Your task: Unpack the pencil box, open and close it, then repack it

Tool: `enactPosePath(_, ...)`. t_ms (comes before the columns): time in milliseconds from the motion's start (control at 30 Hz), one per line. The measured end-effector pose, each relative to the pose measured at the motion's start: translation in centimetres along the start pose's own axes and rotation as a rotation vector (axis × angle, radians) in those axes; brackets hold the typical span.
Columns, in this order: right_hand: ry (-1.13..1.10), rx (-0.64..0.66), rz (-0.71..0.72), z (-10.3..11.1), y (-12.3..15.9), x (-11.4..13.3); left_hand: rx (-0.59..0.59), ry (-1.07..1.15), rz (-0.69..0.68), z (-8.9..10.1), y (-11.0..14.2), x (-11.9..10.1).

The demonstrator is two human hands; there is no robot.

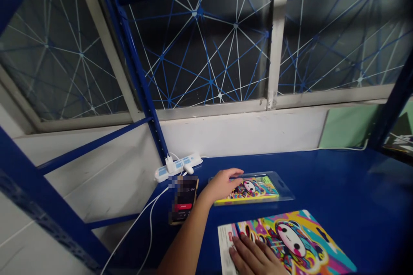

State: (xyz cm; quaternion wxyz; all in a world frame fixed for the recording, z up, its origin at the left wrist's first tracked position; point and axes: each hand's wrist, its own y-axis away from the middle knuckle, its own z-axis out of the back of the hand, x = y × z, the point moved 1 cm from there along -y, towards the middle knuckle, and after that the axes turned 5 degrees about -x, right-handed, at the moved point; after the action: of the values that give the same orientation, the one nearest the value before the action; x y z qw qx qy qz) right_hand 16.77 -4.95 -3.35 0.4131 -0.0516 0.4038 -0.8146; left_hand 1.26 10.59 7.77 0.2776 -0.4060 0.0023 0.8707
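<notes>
- Currently the two hands are apart: the left hand (pixel 226 184) lies over the left end of a small cartoon-printed box (pixel 258 188) in a clear plastic blister shell (pixel 284 190); whether it grips the box or only rests there, I cannot tell.
- Nearer the person, the right hand (pixel 254 255) is spread flat, fingers side by side, on a colourful cartoon-printed backing card (pixel 295 240) lying on the blue desktop (pixel 342 193).
- Pressing down hard with the left hand could dent or crack the thin shell.
- Sliding the right palm under load might crease the card or push it off the near side.
- Just left of the left forearm lies a smartphone (pixel 185 202); a careless elbow sweep could knock it.
- White cables (pixel 151 212) run from near the power strip (pixel 162 174); snagging one might drag the plug (pixel 169 164) loose.
</notes>
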Motion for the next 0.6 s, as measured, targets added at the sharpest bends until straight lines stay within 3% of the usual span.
enactPosePath(100,-0.085,0.156,-0.003,-0.5,-2.6,-1.4,0.036,-0.047,0.004,0.0,0.3,-0.1)
enactPosePath(267,-0.449,0.491,-0.302,-0.1,-4.3,-2.5,0.087,-0.102,-0.039,-0.4,0.3,0.1)
enactPosePath(400,-0.614,0.558,-0.463,0.1,-4.3,-1.8,0.1,-0.131,-0.093,-1.0,0.3,0.4)
enactPosePath(600,-0.685,0.66,-0.542,0.6,-5.8,-2.1,0.104,-0.186,-0.149,-1.5,0.4,0.1)
